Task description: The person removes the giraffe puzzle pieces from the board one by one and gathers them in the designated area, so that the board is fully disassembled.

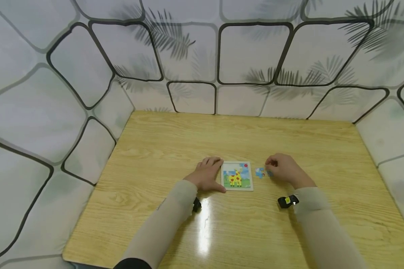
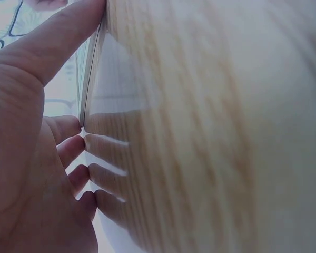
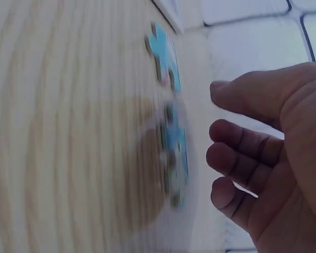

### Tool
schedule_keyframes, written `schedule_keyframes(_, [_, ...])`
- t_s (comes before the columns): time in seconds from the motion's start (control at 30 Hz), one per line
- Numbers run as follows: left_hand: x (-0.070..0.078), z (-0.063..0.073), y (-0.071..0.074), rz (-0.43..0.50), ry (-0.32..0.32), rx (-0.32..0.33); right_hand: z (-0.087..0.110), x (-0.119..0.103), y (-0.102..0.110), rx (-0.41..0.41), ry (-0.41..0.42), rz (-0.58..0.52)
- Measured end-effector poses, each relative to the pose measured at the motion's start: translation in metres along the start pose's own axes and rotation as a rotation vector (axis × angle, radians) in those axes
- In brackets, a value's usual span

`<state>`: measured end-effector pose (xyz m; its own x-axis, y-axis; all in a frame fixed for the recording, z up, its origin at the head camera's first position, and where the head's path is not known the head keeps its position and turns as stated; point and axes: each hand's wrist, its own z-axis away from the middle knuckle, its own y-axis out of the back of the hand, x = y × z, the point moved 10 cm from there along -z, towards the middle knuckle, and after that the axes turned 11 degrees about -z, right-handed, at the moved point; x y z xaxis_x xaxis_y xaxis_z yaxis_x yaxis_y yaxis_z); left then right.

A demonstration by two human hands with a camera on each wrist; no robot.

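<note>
**Steadying on one side, picking up on the other**

Keeping the board [image 1: 237, 189] still looks like the left hand's [image 1: 206, 175] job here: it rests on the table [image 1: 175, 145] along the board's left edge, fingers spread, thumb by the lower corner and index finger by the upper one. It presses from the side and clamps on nothing. That light brace seems right; shoving harder could slide the board toward the loose pieces.

Those lie flat on the table just right of the board. The nearer piece [image 1: 259, 172] is uncovered in the head view; the farther piece [image 3: 178, 153] is partly hidden there by the right hand [image 1: 284, 169]. The right wrist view shows that hand above the farther piece, not touching it, fingers loosely bent, with a gap between thumb and fingers and nothing visible in it. The two hands are apart, one on each side of the board.

For a clean pickup, lower thumb and fingertip to opposite edges of one piece, since a flat, thin thing will probably skid if poked from above. Pinch its rim, avoid nudging its neighbour, and check which way the tabs point before carrying it over the giraffe picture [image 1: 235, 178].
</note>
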<state>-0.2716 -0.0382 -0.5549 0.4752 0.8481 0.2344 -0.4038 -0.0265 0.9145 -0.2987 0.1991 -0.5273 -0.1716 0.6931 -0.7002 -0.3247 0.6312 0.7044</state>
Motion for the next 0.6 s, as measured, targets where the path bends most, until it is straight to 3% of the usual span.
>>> schedule_keyframes(0.37, [0.002,0.002,0.001,0.031,-0.001,0.007,-0.024,-0.06,-0.052,-0.156,0.224,0.068])
schedule_keyframes(0.6, [0.001,0.003,0.003,0.029,-0.003,0.007,-0.033,-0.062,-0.064,-0.256,0.156,0.137])
